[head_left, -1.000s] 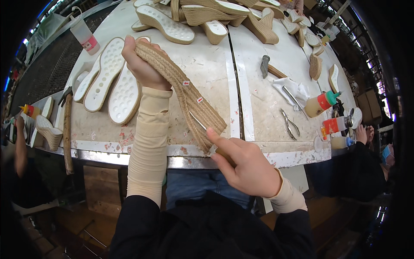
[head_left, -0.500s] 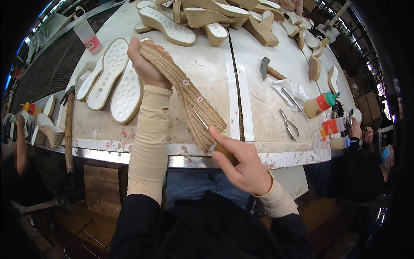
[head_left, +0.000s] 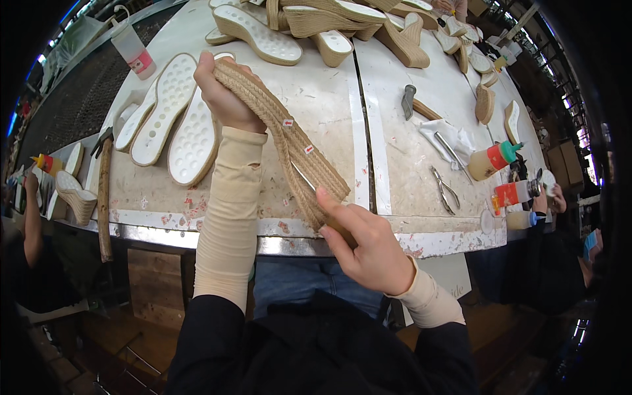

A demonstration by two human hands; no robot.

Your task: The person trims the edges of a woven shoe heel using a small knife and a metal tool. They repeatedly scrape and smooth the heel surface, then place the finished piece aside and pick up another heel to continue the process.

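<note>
A long wedge sole wrapped in tan braided rope (head_left: 283, 128) lies slanted across the white worktable (head_left: 388, 151). My left hand (head_left: 220, 99) grips its far end. My right hand (head_left: 365, 247) holds a thin metal tool (head_left: 304, 178) against the rope at the near end, by the table's front edge. Two small red-and-white tags sit on the rope side.
Three white dotted insoles (head_left: 174, 118) lie left of my left arm. More rope-wrapped wedges (head_left: 329, 20) crowd the far table. A hammer (head_left: 411, 102), pliers (head_left: 446, 191), cloth and glue bottles (head_left: 490, 158) sit at right. Another person's hand (head_left: 556, 197) shows far right.
My right hand has slid slightly up along the rope near the sole's near end. My left hand keeps its grip at the far end.
</note>
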